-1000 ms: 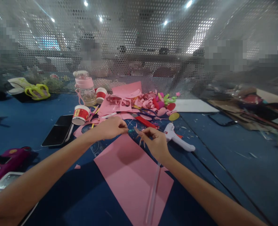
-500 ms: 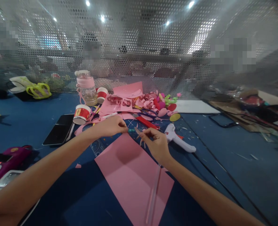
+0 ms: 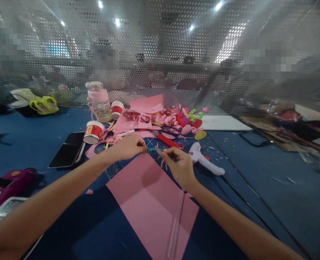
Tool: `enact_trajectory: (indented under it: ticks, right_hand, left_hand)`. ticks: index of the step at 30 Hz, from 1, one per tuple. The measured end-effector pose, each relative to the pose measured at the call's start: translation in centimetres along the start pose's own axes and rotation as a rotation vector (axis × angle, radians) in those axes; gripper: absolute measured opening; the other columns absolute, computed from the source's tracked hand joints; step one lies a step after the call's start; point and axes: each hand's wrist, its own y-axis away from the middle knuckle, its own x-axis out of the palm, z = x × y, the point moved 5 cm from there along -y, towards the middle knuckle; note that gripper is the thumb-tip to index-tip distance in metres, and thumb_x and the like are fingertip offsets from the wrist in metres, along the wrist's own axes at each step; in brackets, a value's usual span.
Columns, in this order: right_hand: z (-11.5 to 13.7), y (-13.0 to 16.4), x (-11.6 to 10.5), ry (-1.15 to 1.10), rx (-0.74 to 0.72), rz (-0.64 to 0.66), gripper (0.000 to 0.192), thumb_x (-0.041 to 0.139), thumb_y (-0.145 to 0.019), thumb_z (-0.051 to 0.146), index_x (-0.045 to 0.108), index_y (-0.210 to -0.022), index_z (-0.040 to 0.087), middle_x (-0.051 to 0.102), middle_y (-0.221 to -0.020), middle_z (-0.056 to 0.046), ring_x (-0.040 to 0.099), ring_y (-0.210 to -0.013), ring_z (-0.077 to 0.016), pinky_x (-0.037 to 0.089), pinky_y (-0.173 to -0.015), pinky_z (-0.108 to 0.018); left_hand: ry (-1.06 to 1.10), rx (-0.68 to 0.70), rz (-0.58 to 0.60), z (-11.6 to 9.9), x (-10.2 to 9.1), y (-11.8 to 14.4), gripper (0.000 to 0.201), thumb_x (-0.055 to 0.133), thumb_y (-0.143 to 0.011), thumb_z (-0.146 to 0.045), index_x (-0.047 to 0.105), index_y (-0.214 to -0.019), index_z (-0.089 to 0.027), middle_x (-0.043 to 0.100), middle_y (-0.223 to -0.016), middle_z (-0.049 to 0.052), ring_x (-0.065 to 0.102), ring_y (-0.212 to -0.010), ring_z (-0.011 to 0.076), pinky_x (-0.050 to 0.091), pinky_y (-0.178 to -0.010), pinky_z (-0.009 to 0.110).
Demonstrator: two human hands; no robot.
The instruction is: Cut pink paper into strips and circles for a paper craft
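A: Your left hand (image 3: pixel 129 146) pinches a small teal tip (image 3: pixel 150 149); your right hand (image 3: pixel 177 164) grips a thin pointed tool (image 3: pixel 158 150).

B: Where?

A: Above the flat pink sheet (image 3: pixel 151 202), beside a clear ruler (image 3: pixel 176 224).

Pink sheet (image 3: pixel 149 202): matt paper, smooth. Ruler (image 3: pixel 176 224): clear glossy plastic. Table cover (image 3: pixel 271 195): matt blue, looked like cloth. Glue gun (image 3: pixel 206 162): white smooth plastic. Phone (image 3: pixel 68 151): glossy black face. Back screen (image 3: pixel 160 54): perforated metal, dull sheen.
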Motion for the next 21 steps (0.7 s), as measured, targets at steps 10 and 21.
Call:
enact_trajectory:
  ticks: [10,21]
  right_hand:
    - [0.0,0.0,-0.1,0.004,-0.022,-0.006,0.022,0.061,-0.077,0.032,0.057,-0.060,0.018,0.056,-0.052,0.001,0.050,-0.048,-0.0105,0.040,-0.049,-0.022]
    - [0.2,0.3,0.2,0.026,-0.043,0.009,0.019,0.062,-0.076,0.027,0.058,-0.060,0.017,0.057,-0.053,0.002,0.050,-0.050,-0.0107,0.040,-0.050,-0.022]
  left_hand:
    - [0.096,0.043,0.104,-0.3,-0.8,0.3,0.027,0.045,-0.078,-0.031,0.063,-0.068,-0.013,0.059,-0.068,0.001,0.050,-0.059,0.0112,0.034,-0.052,0.019]
    - [0.129,0.082,0.227,-0.1,-1.2,0.6,0.033,0.052,-0.075,-0.042,0.065,-0.070,-0.012,0.056,-0.066,0.001,0.047,-0.060,0.0120,0.035,-0.054,0.020]
